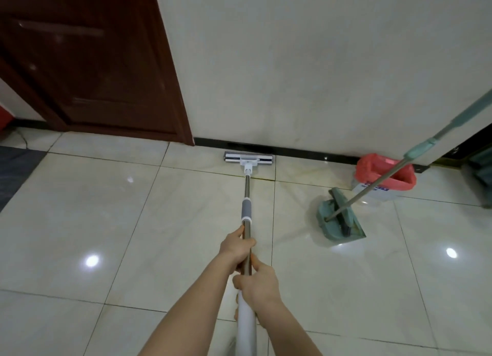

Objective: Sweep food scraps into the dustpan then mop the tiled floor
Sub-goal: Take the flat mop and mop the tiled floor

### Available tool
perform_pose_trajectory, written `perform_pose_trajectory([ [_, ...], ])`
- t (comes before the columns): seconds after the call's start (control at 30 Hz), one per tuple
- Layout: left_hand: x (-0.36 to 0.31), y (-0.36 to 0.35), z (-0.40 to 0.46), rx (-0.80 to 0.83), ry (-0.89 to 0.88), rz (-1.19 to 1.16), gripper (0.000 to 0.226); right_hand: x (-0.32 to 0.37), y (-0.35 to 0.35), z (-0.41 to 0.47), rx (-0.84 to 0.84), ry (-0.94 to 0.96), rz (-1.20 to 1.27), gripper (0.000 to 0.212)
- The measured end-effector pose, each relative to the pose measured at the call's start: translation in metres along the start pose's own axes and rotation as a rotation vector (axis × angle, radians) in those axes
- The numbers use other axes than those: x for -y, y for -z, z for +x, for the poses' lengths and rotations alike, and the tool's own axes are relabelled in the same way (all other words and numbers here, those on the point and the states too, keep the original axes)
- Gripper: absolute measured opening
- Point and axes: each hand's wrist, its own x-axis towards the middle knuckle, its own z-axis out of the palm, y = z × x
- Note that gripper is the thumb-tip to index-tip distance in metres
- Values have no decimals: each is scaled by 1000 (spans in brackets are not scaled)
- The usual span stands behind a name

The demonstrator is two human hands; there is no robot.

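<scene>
Right hand (pixel 259 284) and left hand (pixel 238 246) gripping mop (pixel 247 193), glossy tiled floor (pixel 80 217), cream wall (pixel 306 63)

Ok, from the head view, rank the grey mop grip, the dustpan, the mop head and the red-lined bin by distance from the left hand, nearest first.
Measured from the left hand:
1. Grey mop grip, just ahead on the handle.
2. Dustpan, on the floor to the right.
3. Mop head, straight ahead at the wall's base.
4. Red-lined bin, far right by the wall.
</scene>
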Motion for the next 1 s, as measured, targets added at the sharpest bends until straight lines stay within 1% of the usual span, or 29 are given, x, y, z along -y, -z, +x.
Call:
perform_pose_trajectory([
  [0.1,23,3,-20,13,-19,-12,51,-18,-8,-20,10,-4,-37,41],
  [0.27,74,7,-87,34,-13,-12,52,-59,-20,-89,10,-66,-79,29],
  [0.43,169,21,-174,37,-2,-8,54,-135,-60,-181,67,-51,-59,38],
  [0.53,234,37,-223,38,42,13,60,-184,-96,-234,81,-65,-103,39],
  [0.63,282,54,-266,25,39,4,63,-216,-125,-280,110,-46,-172,40],
  [0.73,297,71,-297,15,28,22,53,-222,-143,-310,113,-52,-166,38],
  [0.8,297,83,-305,17,36,-9,46,-217,-153,-322,118,-62,-131,37],
  [0.87,292,96,-302,14,29,-25,45,-206,-163,-324,112,-80,-72,37],
  [1.0,275,122,-273,18,19,-58,48,-178,-185,-303,66,-95,-33,36],
])
